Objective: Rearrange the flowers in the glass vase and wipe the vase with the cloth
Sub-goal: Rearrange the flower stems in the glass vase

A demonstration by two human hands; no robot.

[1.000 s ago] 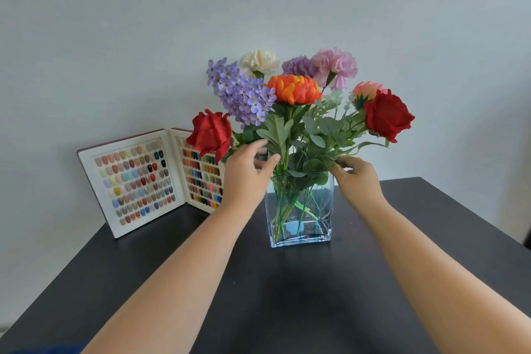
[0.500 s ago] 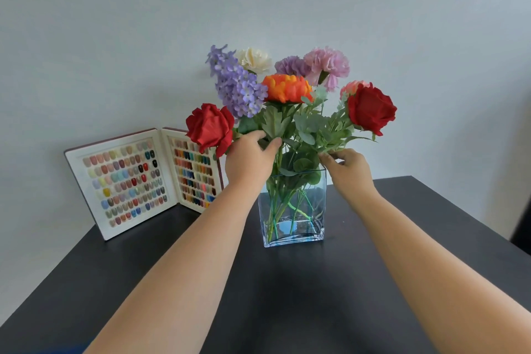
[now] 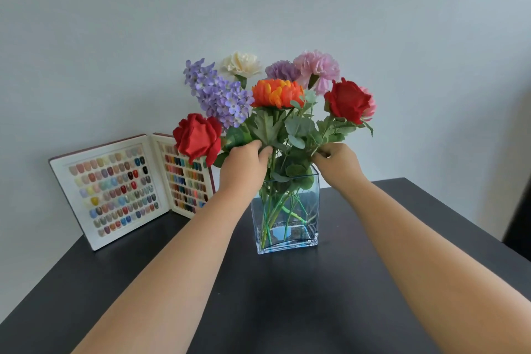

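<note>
Head view: a person's two bare forearms reach across a dark table (image 3: 287, 310) toward a bunch of flowers.
Vase: a clear, square-sided glass vase (image 3: 287, 218) stands upright on the table near its back edge, green stems crossing inside it.
Flowers: a red rose (image 3: 198, 138) leans out low on the left; a second red rose (image 3: 349, 100) sits high on the right; an orange bloom (image 3: 277, 93) is in the middle; purple lilac (image 3: 219, 95), a cream carnation (image 3: 242, 64), a mauve carnation (image 3: 283, 70) and a pink carnation (image 3: 317, 69) stand behind.
Left hand: the left hand (image 3: 244, 165) is closed around stems and leaves just above the vase's left rim, beside the low rose.
Right hand: the right hand (image 3: 337, 161) pinches a thin stem under the high rose, thumb and fingers narrowed on it, just above the vase's right corner.
Cloth: I can't see one from where I'm looking.
Writing: no brand or lettering can be read anywhere; the open sample book (image 3: 132, 190) leaning on the wall (image 3: 115, 23) shows only rows of small coloured nail tips.
Edges: the table's back edge meets the wall just behind the vase; its right corner lies well apart from the vase; the left edge runs down toward the frame's bottom corner.
Open room: bare tabletop lies in front of the vase between the forearms, and to the vase's right. The book stands near the vase on the left, the low rose overlapping its right page.
</note>
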